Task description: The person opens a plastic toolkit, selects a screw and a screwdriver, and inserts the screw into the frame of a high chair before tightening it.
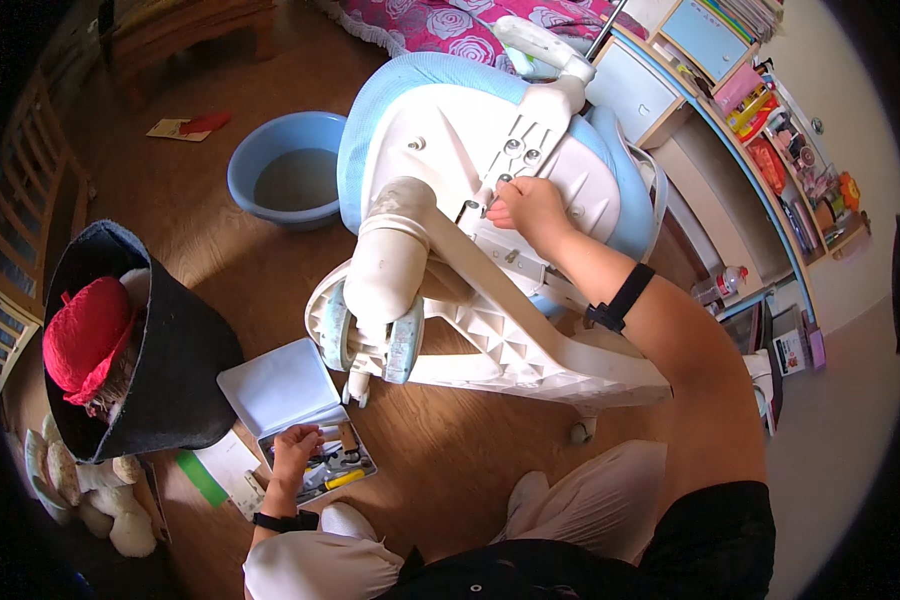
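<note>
A blue-and-white children's chair (450,130) lies tipped over on the floor, its underside and white base turned toward me. Against the metal bracket under the seat, my right hand (532,212) is closed in a pinch. A small dark bit shows at its fingertips, too small to name. Lower left, my left hand (295,452) hovers over an open tool case (280,385), its fingers loosely bent and apart. In the case lie several tools, among them one with a yellow handle (345,480) and a hammer-like one with a wooden handle (349,438).
A blue basin (250,185) stands behind the chair. At left is a dark felt bin (185,370) holding a red cloth item (88,335), with plush toys (120,510) below it. A desk with shelves (740,190) borders the right, a bed (410,25) the far side.
</note>
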Demonstrator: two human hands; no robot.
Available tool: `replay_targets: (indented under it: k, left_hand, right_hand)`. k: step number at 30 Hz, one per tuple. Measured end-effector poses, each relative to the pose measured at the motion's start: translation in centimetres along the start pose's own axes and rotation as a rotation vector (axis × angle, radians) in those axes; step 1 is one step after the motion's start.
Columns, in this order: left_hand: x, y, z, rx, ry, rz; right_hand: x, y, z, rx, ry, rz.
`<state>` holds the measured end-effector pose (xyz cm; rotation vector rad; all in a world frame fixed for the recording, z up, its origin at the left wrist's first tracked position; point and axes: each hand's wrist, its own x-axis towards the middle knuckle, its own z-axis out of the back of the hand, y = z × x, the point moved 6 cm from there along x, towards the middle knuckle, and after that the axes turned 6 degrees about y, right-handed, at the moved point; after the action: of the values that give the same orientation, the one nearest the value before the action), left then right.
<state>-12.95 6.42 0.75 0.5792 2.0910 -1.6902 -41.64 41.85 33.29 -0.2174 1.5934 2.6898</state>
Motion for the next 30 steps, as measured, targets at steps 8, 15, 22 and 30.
replay_targets:
  k: [8,15,22,30]
  left_hand:
    - [-0.2,0.1,-0.1,-0.011,-0.010,-0.002]
    - [0.5,0.9,-0.2,-0.006,0.003,0.009]
    - [-0.1,0.2,0.1,-0.035,-0.008,-0.001]
    - [-0.3,0.3,0.1,-0.038,-0.011,0.017]
  right_hand:
    - [-0.5,-0.5,-0.7,0.246,-0.056,-0.040]
    - [-0.5,1.6,0.4,-0.493,0.003,0.098]
    - [-2.5,5.7,-2.0,-1.469,-0.023,0.950]
    - [-1.1,5.3,-4.7,-1.835,0.252,1.013]
